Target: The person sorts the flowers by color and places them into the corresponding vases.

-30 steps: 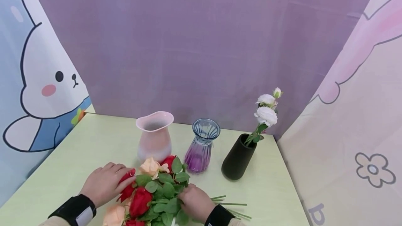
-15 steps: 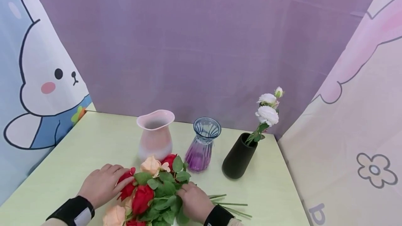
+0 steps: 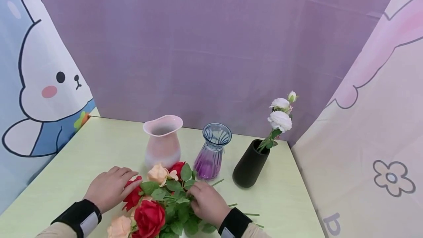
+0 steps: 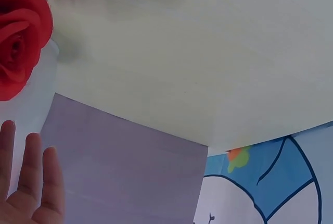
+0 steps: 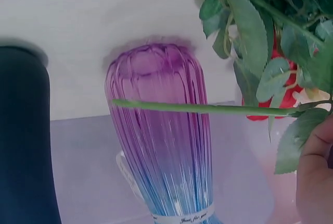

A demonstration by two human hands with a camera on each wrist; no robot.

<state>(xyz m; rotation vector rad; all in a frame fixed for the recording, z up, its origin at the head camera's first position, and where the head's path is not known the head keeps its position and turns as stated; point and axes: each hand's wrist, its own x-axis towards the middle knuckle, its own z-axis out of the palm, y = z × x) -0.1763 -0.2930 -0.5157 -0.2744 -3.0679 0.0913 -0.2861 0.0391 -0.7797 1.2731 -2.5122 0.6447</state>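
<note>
Right hand [image 3: 207, 202] grips rose stem [image 5: 208, 108] — purple vase [image 3: 211, 152] just beyond.

On the worktop [image 3: 82, 150], three vases stand in a row near the back wall: the wide-mouthed vase [image 3: 163, 140] at left, the ribbed glass vase [image 3: 211, 151] in the middle, the dark vase [image 3: 250, 163] at right, with a stem of white flowers [image 3: 280, 118] in it. Before the first two lies a heap of roses [image 3: 158, 201], stems pointing right. The left hand [image 3: 109, 188] rests on the heap's left side, the right hand [image 3: 208, 203] on its right side, just before the ribbed glass vase
</note>
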